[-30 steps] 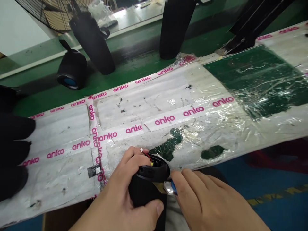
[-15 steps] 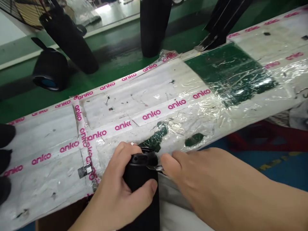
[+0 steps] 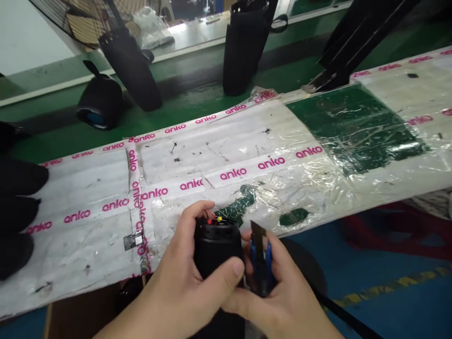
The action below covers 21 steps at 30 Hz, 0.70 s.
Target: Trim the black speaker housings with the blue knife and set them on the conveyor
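My left hand point(image 3: 197, 278) is wrapped round a black cylindrical speaker body point(image 3: 219, 254), held upright at the bench's front edge. Red and yellow wire ends point(image 3: 214, 219) show inside its open top rim. Beside it, my right hand point(image 3: 275, 292) is closed on a blue-and-black hand tool point(image 3: 262, 263) with a flat dark end pointing up; its exact kind is unclear. The tool stands just right of the speaker body, apart from its rim. The lower part of the speaker body is partly hidden by my hands.
The bench point(image 3: 212, 150) is covered in white sheet and pink-lettered tape. Black cylinders lie at the left edge point(image 3: 21, 207). Behind, on a green surface, are a black speaker point(image 3: 100, 101), a leaning black cylinder point(image 3: 132, 70) and an upright one point(image 3: 243, 52). A red object point(image 3: 395, 230) is below right.
My right hand has drawn back from the speaker's rim and turned, bringing the blue-and-black tool into view. Wire ends now show in the top. The camera view has shifted.
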Each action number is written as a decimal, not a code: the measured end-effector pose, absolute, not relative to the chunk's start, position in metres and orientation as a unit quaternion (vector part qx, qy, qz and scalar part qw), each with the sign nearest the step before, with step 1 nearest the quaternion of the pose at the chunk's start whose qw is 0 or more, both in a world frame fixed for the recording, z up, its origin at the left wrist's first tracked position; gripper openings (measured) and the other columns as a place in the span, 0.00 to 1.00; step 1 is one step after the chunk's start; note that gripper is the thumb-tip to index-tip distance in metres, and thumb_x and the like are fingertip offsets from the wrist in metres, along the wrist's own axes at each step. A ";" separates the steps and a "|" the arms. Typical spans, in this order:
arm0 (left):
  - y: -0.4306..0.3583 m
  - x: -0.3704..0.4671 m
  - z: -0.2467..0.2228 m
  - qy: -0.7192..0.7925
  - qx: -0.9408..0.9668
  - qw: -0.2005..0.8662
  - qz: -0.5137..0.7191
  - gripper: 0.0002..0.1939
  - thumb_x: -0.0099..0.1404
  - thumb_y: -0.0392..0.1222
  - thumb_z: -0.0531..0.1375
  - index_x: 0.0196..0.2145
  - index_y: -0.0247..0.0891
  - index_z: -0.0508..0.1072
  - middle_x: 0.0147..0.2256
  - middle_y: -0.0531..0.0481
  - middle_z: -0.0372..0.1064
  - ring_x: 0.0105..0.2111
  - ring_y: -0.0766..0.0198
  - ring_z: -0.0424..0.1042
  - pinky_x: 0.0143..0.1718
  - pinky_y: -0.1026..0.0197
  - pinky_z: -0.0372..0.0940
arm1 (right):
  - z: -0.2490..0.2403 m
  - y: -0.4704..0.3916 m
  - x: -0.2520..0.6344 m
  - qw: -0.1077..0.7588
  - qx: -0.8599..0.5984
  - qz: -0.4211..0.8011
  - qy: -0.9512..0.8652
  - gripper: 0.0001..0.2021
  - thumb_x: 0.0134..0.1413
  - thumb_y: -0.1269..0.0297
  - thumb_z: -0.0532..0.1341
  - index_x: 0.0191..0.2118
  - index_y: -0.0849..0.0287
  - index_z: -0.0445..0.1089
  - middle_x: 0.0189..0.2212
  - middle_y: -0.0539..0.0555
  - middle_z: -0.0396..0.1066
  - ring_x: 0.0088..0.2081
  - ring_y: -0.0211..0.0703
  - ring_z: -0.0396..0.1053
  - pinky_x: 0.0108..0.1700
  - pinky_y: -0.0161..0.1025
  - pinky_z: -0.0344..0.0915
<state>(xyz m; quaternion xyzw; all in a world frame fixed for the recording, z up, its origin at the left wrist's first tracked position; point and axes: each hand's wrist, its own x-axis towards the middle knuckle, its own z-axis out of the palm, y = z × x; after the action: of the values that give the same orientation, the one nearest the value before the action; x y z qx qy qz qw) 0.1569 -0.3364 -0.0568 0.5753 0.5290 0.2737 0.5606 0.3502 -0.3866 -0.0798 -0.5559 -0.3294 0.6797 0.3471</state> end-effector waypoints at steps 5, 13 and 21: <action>-0.327 0.145 -0.064 0.418 0.547 0.677 0.260 0.44 0.61 0.34 0.73 0.68 0.58 0.61 0.62 0.43 0.73 0.52 0.48 0.82 0.48 0.48 0.82 | -0.101 -0.391 0.371 0.377 -0.528 0.701 -0.296 0.36 0.50 0.44 0.81 0.59 0.47 0.67 0.38 0.49 0.73 0.41 0.49 0.74 0.43 0.43 0.74; -0.319 0.172 -0.094 0.374 0.604 0.607 0.357 0.34 0.46 0.46 0.83 0.46 0.49 0.71 0.51 0.48 0.73 0.60 0.43 0.71 0.61 0.40 0.70 | -0.111 -0.391 0.394 0.357 -0.493 0.716 -0.342 0.35 0.53 0.33 0.75 0.59 0.45 0.69 0.38 0.48 0.71 0.39 0.49 0.74 0.45 0.46 0.74; -0.337 0.179 -0.052 0.494 0.662 0.451 0.337 0.13 0.58 0.38 0.68 0.36 0.45 0.67 0.38 0.53 0.66 0.36 0.58 0.70 0.35 0.54 0.67 | -0.112 -0.403 0.380 0.329 -0.493 0.717 -0.366 0.38 0.66 0.31 0.64 0.71 0.47 0.63 0.40 0.55 0.77 0.39 0.53 0.80 0.44 0.49 0.78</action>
<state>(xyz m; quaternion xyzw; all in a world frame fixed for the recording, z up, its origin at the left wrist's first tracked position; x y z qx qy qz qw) 0.1788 -0.3369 -0.0523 0.6625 0.4941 0.3367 0.4513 0.3802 -0.4032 -0.1125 -0.4929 -0.3664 0.7175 0.3287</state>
